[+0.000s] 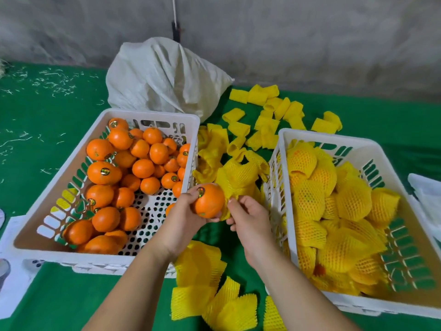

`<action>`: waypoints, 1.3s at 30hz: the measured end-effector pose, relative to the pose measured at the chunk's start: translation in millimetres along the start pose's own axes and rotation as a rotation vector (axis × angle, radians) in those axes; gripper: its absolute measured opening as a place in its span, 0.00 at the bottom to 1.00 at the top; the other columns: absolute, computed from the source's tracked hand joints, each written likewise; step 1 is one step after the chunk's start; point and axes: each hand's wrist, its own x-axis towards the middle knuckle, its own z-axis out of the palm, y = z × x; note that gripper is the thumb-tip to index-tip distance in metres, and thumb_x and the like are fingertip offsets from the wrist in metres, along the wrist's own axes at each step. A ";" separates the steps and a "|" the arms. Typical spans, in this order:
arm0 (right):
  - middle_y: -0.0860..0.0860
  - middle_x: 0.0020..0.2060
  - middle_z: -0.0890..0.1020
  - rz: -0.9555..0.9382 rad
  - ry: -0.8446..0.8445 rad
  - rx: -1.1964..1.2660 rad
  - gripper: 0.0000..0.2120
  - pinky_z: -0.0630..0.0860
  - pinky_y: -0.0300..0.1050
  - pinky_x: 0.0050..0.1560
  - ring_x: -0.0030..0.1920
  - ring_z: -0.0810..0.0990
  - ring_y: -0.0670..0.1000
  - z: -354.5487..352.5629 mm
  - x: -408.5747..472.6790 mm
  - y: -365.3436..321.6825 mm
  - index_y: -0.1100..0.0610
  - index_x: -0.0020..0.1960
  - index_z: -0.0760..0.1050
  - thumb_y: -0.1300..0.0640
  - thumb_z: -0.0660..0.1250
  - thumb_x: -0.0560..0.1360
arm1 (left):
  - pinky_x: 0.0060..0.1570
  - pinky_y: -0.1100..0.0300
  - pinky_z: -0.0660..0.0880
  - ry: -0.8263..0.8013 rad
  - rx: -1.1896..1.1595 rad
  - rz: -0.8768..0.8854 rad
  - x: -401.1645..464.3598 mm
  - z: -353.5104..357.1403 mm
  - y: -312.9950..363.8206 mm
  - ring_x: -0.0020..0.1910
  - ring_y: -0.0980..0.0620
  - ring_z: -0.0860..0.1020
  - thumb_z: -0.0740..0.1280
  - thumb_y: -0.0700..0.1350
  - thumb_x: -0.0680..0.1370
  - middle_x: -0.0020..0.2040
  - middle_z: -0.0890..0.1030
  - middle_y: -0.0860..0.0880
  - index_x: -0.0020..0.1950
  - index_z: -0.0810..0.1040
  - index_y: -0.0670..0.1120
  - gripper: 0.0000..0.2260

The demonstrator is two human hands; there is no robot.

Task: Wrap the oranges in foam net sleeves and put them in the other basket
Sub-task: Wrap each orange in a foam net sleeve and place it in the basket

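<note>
Green table (59,295): left basket (152,117) bare oranges (104,172), right basket (334,137) sleeved; hands grasp orange (210,201), sleeve (238,180).

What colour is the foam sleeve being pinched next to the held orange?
Bright yellow, with a diamond mesh pattern: the foam sleeve shows best in the head view.

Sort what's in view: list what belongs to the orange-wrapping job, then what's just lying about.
Job:
- orange held in the left hand
- foam net sleeve pinched by the right hand
- left basket of bare oranges
- right basket of wrapped oranges
- loose sleeves

Lying about:
- white sack
- pale scraps on the green cloth
</note>
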 end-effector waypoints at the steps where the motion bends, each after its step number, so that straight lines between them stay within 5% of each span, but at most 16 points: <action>1: 0.45 0.37 0.84 0.005 0.011 0.035 0.07 0.78 0.40 0.38 0.39 0.81 0.46 1.6 -1.0 -0.7 0.52 0.50 0.81 0.48 0.69 0.81 | 0.44 0.52 0.81 -0.007 -0.002 -0.006 -1.3 1.3 -0.9 0.46 0.44 0.83 0.68 0.58 0.74 0.63 0.81 0.41 0.71 0.78 0.45 0.28; 5: 0.49 0.47 0.85 0.037 0.067 0.115 0.11 0.84 0.59 0.53 0.51 0.85 0.57 11.2 -5.1 -7.4 0.51 0.50 0.80 0.43 0.70 0.79 | 0.39 0.53 0.81 -0.081 -0.009 -0.097 -3.6 -0.4 1.0 0.42 0.41 0.84 0.71 0.59 0.72 0.55 0.87 0.45 0.57 0.87 0.54 0.18; 11: 0.41 0.46 0.80 -0.170 0.317 -0.125 0.07 0.71 0.34 0.41 0.48 0.79 0.41 22.3 -4.3 -12.6 0.43 0.47 0.75 0.50 0.74 0.78 | 0.34 0.53 0.79 -0.122 -0.039 -0.090 -5.4 -7.1 3.6 0.36 0.40 0.80 0.71 0.60 0.72 0.55 0.84 0.39 0.62 0.83 0.46 0.24; 13: 0.40 0.48 0.80 -0.203 0.296 -0.163 0.07 0.72 0.36 0.43 0.50 0.78 0.41 24.6 -4.8 -13.4 0.43 0.48 0.75 0.51 0.73 0.78 | 0.36 0.53 0.79 -0.151 0.042 -0.075 -6.9 -5.9 2.4 0.37 0.42 0.80 0.68 0.61 0.75 0.59 0.83 0.39 0.66 0.81 0.44 0.27; 16: 0.38 0.48 0.80 -0.210 0.256 -0.225 0.06 0.73 0.38 0.43 0.50 0.78 0.40 20.6 -7.2 -13.2 0.42 0.49 0.76 0.51 0.72 0.79 | 0.39 0.52 0.81 -0.106 0.157 -0.071 -8.4 3.2 4.2 0.37 0.43 0.82 0.68 0.62 0.75 0.50 0.85 0.40 0.66 0.75 0.40 0.30; 20: 0.40 0.46 0.82 -0.253 0.261 -0.257 0.04 0.76 0.38 0.44 0.47 0.80 0.39 6.2 -5.8 -19.0 0.44 0.49 0.78 0.52 0.72 0.80 | 0.46 0.51 0.81 -0.096 0.258 0.067 -8.0 8.3 0.9 0.42 0.44 0.83 0.68 0.63 0.76 0.52 0.83 0.41 0.63 0.79 0.41 0.28; 24: 0.49 0.42 0.84 -0.319 0.211 -0.134 0.04 0.81 0.49 0.48 0.45 0.84 0.49 0.8 -11.9 -25.7 0.48 0.50 0.78 0.56 0.71 0.80 | 0.49 0.50 0.83 0.008 0.212 0.144 -4.2 6.9 -4.3 0.55 0.44 0.85 0.76 0.58 0.72 0.57 0.83 0.53 0.67 0.72 0.53 0.27; 28: 0.40 0.42 0.82 -0.450 0.164 -0.239 0.07 0.79 0.38 0.41 0.42 0.82 0.44 4.6 -29.4 -34.8 0.44 0.50 0.76 0.56 0.71 0.80 | 0.54 0.52 0.83 0.020 0.228 0.192 0.9 2.7 -6.1 0.58 0.48 0.83 0.77 0.56 0.72 0.61 0.80 0.49 0.71 0.72 0.61 0.28; 31: 0.38 0.43 0.81 -0.530 0.068 -0.366 0.03 0.78 0.38 0.38 0.43 0.82 0.43 9.3 -43.9 -40.3 0.43 0.50 0.75 0.48 0.69 0.79 | 0.51 0.54 0.83 0.054 0.213 0.198 -1.7 7.9 -5.6 0.54 0.45 0.84 0.70 0.49 0.82 0.56 0.82 0.44 0.69 0.77 0.52 0.15; 35: 0.41 0.42 0.78 -0.613 0.036 -0.516 0.05 0.76 0.35 0.39 0.45 0.79 0.46 17.5 -50.3 -41.3 0.44 0.53 0.75 0.47 0.68 0.78 | 0.42 0.71 0.77 -0.011 0.350 0.189 2.4 16.9 -3.1 0.48 0.56 0.82 0.60 0.44 0.87 0.44 0.83 0.54 0.58 0.75 0.49 0.05; 37: 0.40 0.46 0.73 -0.640 0.060 -0.604 0.09 0.73 0.33 0.43 0.49 0.74 0.45 17.1 -46.7 -39.6 0.47 0.56 0.75 0.54 0.71 0.77 | 0.35 0.74 0.73 -0.115 0.380 0.187 0.0 6.6 -2.1 0.43 0.54 0.81 0.60 0.31 0.84 0.40 0.78 0.47 0.59 0.75 0.41 0.09; 39: 0.42 0.50 0.71 -0.613 0.088 -0.644 0.13 0.74 0.32 0.47 0.52 0.72 0.43 11.9 -42.5 -40.2 0.49 0.59 0.76 0.58 0.73 0.76 | 0.40 0.71 0.76 -0.145 0.393 0.173 -0.7 5.3 -0.7 0.42 0.58 0.84 0.61 0.24 0.80 0.44 0.80 0.44 0.72 0.70 0.40 0.22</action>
